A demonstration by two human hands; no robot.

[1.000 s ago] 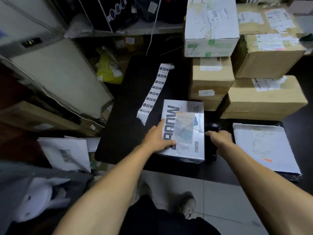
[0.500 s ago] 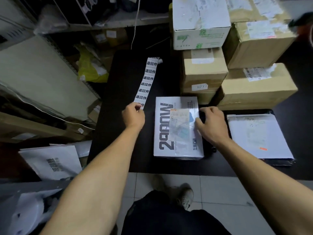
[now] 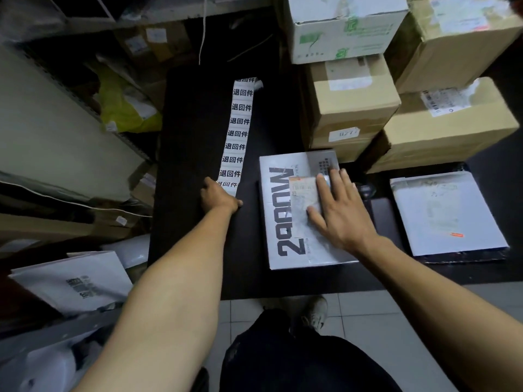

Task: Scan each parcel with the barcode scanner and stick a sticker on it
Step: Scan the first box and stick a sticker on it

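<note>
Seen from above: a black tabletop (image 3: 198, 114) with parcels and a sticker strip on it.

In the near middle, lying flat, a white rectangular carton with big dark print "2900W" (image 3: 285, 222) and a pale shipping label on its top. Resting on this carton, the right hand (image 3: 341, 212), palm down, fingers spread wide and flat over the label, gripping nothing, only pressing on the top face.

To the left of the carton, apart from it, a long white paper strip of stickers with black Chinese characters (image 3: 237, 128), stretched along the tabletop away from the person, its far end curled over. At the near end of the strip, the left hand (image 3: 219, 196), fingers curled down on the last sticker; whether pinching it or only pressing on it, cannot tell, because the fingertips are hidden under the hand.

Just right of the carton, partly behind the right hand, a dark object on the table (image 3: 365, 190), too dim to identify. Further right, a flat white plastic mailer bag (image 3: 444, 219) on a dark base.

Behind, against the far right side, a stack of brown cardboard boxes (image 3: 351, 108) with labels, and on top 1 white cardboard box with green marks (image 3: 339, 29).

Below the table edge, pale floor tiles (image 3: 365, 312) and 1 light shoe (image 3: 315, 311).
</note>
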